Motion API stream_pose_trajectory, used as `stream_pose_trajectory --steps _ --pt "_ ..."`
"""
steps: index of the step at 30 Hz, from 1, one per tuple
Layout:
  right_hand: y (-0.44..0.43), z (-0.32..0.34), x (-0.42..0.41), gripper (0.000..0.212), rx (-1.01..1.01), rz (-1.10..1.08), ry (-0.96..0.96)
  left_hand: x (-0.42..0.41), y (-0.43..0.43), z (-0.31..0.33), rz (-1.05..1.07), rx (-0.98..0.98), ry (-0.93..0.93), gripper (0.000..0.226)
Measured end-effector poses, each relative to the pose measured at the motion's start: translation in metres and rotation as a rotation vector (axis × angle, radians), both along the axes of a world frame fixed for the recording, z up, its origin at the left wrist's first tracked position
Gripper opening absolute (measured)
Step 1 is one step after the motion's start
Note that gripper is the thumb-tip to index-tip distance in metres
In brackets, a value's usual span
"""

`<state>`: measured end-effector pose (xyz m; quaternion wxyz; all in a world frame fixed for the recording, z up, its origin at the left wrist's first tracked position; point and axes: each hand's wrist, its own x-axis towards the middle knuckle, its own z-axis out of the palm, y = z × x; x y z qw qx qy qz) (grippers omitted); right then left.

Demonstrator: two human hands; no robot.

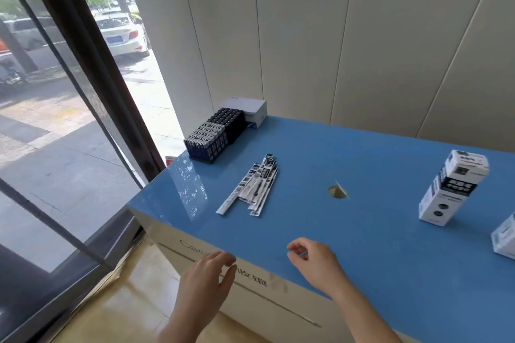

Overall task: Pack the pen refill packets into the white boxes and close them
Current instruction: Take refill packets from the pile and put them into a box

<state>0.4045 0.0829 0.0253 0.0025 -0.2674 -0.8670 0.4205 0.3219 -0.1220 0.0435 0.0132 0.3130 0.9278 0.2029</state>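
Left of the round hole [338, 191] in the blue counter [362, 245]: the pen refill packets [250, 185], in a loose fan, partly overlapping, not yet packed. Far to the right of the hole: one white box [451, 189], upright, top seemingly closed. Further right again and nearer than the hole, at the picture edge: a second white box [504, 237], only partly in view. Nearer than the hole and to its left, just off the counter's front edge: the left hand [206, 278], fingers relaxed and a little bent, holding nothing. Nearer than the hole, low over the counter: the right hand [315, 262], fingers loosely curled, apparently with nothing in them. Probably the step now: collecting the packets. Better first to square the fan, pushing from both long sides to line up all ends, then to pinch the bundle near its middle. Avoid lifting by one end, for risk of sagging and slipping apart. Bring a box close and open its flap before carrying.
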Motion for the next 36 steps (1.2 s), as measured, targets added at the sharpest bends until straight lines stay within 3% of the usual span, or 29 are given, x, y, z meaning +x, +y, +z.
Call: stream_pose_trajectory --steps 10,20,29,32,36 --pt "0.002 -0.012 -0.101 0.035 0.005 -0.147 -0.020 -0.078 -0.001 -0.010 0.006 0.014 -0.058 0.019" --pt "0.022 -0.033 -0.197 0.035 0.222 -0.376 -0.049 -0.173 0.039 -0.014 -0.060 -0.014 -0.064 0.021" --pt "0.027 -0.025 -0.218 0.055 0.312 -0.360 -0.246 -0.207 0.061 -0.031 -0.025 0.007 -0.171 0.023" --pt "0.026 -0.022 -0.224 0.046 0.321 -0.349 -0.312 -0.215 0.073 -0.043 -0.017 0.025 -0.217 0.025" --pt "0.021 -0.022 -0.228 0.017 0.345 -0.352 -0.340 -0.228 0.084 -0.053 0.033 0.082 -0.248 0.031"
